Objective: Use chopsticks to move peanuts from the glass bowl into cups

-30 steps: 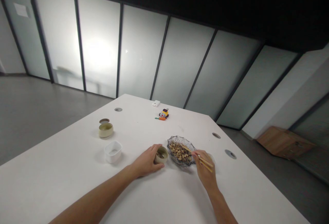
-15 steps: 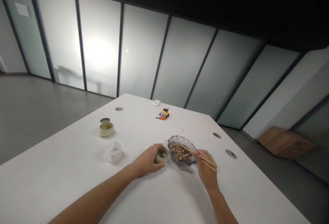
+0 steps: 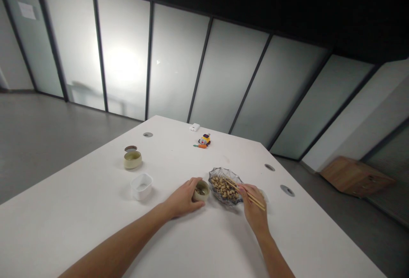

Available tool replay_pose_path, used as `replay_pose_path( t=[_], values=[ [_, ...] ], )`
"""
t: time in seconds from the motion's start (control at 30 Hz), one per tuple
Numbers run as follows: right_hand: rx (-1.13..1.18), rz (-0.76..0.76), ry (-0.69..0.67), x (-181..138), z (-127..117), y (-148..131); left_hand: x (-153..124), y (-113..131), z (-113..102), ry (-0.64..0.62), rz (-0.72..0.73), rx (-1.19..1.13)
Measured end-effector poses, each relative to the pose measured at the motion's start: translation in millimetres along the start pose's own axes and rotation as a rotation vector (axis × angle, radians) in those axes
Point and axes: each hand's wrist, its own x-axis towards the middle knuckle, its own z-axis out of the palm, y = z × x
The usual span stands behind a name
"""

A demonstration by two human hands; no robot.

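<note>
My left hand is closed around the side of a small greenish ceramic bowl, which has a few dark bits at its bottom. Just right of that bowl stands a clear, scallop-edged glass dish heaped with brown-and-tan nuts, perhaps pistachios. In my right hand is a pair of wooden chopsticks. Their tips reach into the nuts. Whether a nut is pinched between the tips is too small to tell.
On the left of the white table are a white square container and another greenish bowl. Farther back sit a yellow toy car, a toy carrot and a white box. Round cable holes dot the tabletop.
My right hand has shifted slightly left, and the chopsticks' rear ends have moved closer together. My left hand stays on the small bowl.
</note>
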Motion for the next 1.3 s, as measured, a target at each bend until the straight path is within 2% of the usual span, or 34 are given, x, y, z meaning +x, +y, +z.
replay_pose_path(
  t=[0.23, 0.53, 0.83, 1.3],
  values=[
    [-0.082, 0.042, 0.061, 0.6, -0.6, 1.7, 0.0, 0.0, 0.3, -0.007, -0.01, 0.001],
    [-0.049, 0.101, 0.129, 1.0, -4.3, -1.0, -0.6, -1.3, 0.6, -0.015, -0.007, 0.009],
    [-0.063, 0.046, 0.058, -0.3, -2.8, 0.2, 0.2, 0.5, 0.1, -0.014, -0.005, 0.005],
    [-0.032, 0.046, 0.076, -0.2, -3.1, -2.7, -0.5, 1.4, -0.7, -0.005, -0.001, 0.001]
  ],
)
